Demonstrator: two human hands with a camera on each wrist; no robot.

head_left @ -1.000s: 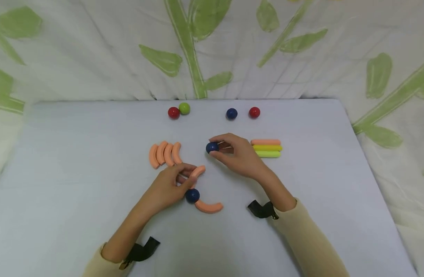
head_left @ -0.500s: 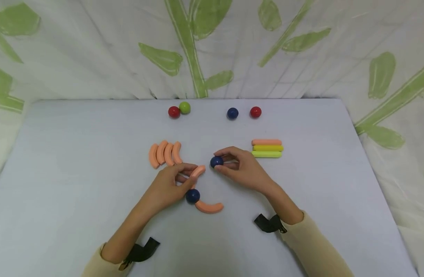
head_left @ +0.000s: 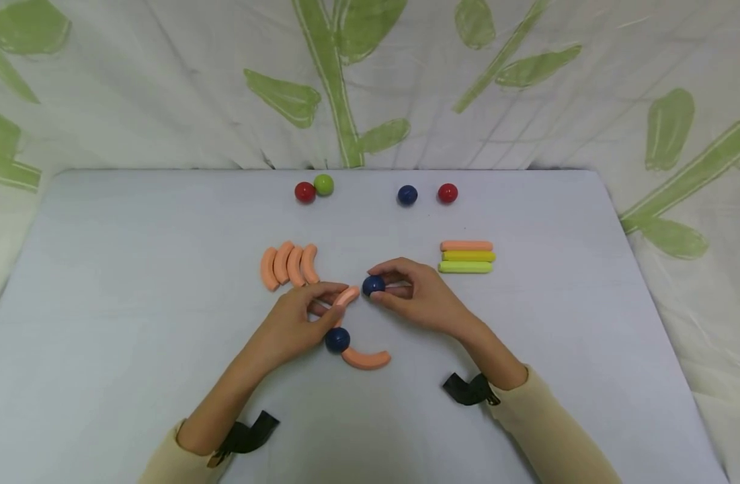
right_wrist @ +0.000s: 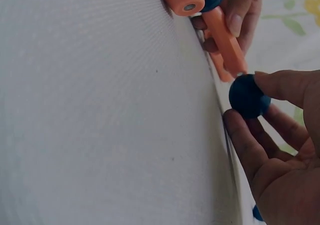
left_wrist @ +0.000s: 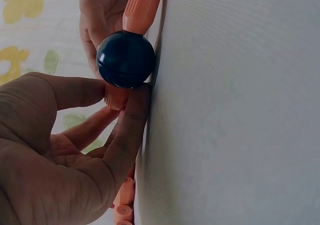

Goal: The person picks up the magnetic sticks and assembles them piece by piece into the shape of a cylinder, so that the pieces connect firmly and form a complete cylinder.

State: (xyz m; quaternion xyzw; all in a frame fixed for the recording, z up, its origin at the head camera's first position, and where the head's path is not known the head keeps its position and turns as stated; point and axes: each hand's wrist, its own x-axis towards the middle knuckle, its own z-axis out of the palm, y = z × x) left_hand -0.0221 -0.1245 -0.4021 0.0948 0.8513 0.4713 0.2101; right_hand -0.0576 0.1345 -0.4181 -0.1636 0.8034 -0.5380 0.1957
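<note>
Orange curved piece (head_left: 346, 296) is sitting pinched in left hand (head_left: 291, 329) mid-surface (head_left: 134, 282), head view; right hand (head_left: 421, 296) is pinching blue ball (head_left: 373, 285) at its tip. Left wrist: second ball (left_wrist: 125, 59) is joining the orange pieces. Right wrist: fingers (right_wrist: 245, 145) are clamping blue ball. No readable writing.

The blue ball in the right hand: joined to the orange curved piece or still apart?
Cannot tell. The blue ball sits right at the curved piece's tip, possibly touching.
</note>
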